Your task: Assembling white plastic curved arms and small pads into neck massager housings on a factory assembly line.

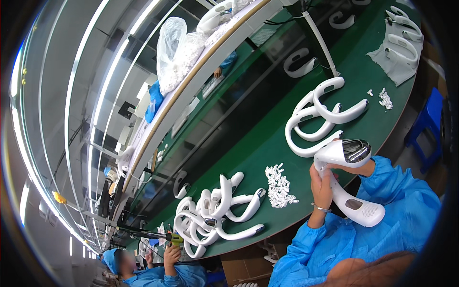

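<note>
Close in front of me at the right is a white curved, neck-band-shaped device [333, 184] with a shiny mirrored end and a small dark window in its other, wider end. My left hand [322, 190], with a bracelet at the wrist, is closed around its bent middle. From behind the mirrored end comes my right hand [365, 169], which also grips the device; most of its fingers are hidden. Just beyond lie more white curved devices [306, 125] of the same kind. A heap of small white parts [279, 186] rests on the green table left of my left hand.
A pile of similar devices [210, 217] lies on the green tabletop [260, 162] to the left. Further right are small white parts [385, 99] and a cloth [400, 67] bearing devices. A shelf [191, 71] runs above. At lower left a co-worker holds a green power tool [175, 238].
</note>
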Available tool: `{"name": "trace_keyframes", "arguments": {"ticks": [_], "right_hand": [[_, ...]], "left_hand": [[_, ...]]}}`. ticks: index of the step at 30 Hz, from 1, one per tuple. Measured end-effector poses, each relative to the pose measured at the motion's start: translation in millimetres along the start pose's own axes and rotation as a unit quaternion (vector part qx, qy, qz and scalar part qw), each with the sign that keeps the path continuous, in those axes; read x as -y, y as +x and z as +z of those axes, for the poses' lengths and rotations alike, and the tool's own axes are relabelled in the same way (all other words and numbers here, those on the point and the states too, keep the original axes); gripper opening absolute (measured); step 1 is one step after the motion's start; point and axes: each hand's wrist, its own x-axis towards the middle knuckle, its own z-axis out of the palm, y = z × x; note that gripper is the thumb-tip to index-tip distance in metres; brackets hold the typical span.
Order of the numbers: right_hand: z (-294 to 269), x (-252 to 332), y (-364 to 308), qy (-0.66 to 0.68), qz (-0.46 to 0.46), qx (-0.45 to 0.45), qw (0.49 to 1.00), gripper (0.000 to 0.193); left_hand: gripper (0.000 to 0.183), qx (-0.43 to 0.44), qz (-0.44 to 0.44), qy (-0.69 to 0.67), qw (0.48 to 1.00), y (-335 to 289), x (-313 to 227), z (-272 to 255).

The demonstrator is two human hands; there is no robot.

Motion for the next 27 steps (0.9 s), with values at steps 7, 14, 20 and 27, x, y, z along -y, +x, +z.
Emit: {"name": "trace_keyframes", "arguments": {"ticks": [7, 14, 20, 27], "right_hand": [[-6.9, 12.6, 13.6, 0.032, 0.032, 0.026, 0.999, 0.036], [-5.7, 0.9, 8.6, 0.128, 0.181, 0.152, 0.963, 0.024], [14.1, -6.6, -4.7, 0.043, 0.148, 0.049, 0.987, 0.026], [57.8, -34.3, 30.0, 0.042, 0.068, 0.124, 0.989, 0.025]], "left_hand": [[0.033, 0.023, -0.046, -0.092, 0.994, 0.0, 10.1, 2.3], [0.030, 0.006, -0.112, -0.119, 0.987, -2.1, 5.2, 4.6], [0.031, -0.012, 0.029, 0.038, 0.999, -1.5, 31.3, -7.0], [0.029, -0.026, -0.246, -0.148, 0.957, -33.8, 7.8, -62.5]]}}
